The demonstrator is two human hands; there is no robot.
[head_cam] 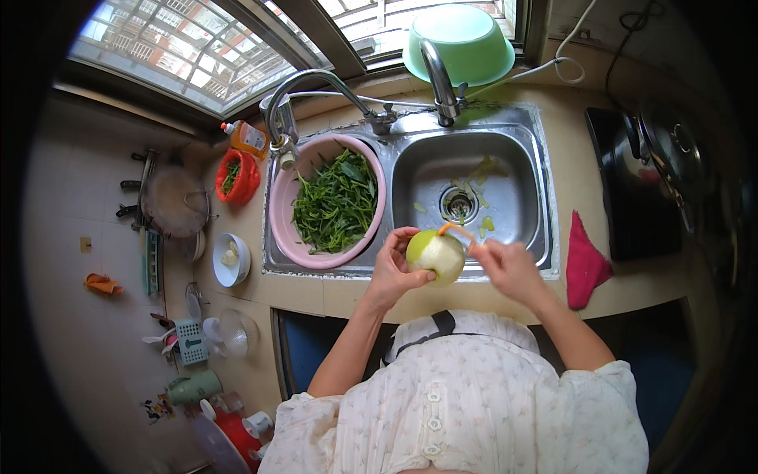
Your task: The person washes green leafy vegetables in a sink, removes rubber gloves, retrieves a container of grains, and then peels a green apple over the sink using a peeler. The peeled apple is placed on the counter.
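In my left hand is a round, green-skinned fruit or vegetable, held over the front rim of the right sink basin. Its upper left still has green skin; pale flesh shows on the rest. My right hand grips an orange-handled peeler, whose far end meets the top of the fruit. The peeler's blade is too blurred to make out. Below, strips of green peel lie in the stainless steel sink basin, some around the drain.
A pink basin of leafy greens fills the left sink. Two faucets rise behind. A red cloth and black cooktop are at right; a white bowl, red bag and soap bottle at left.
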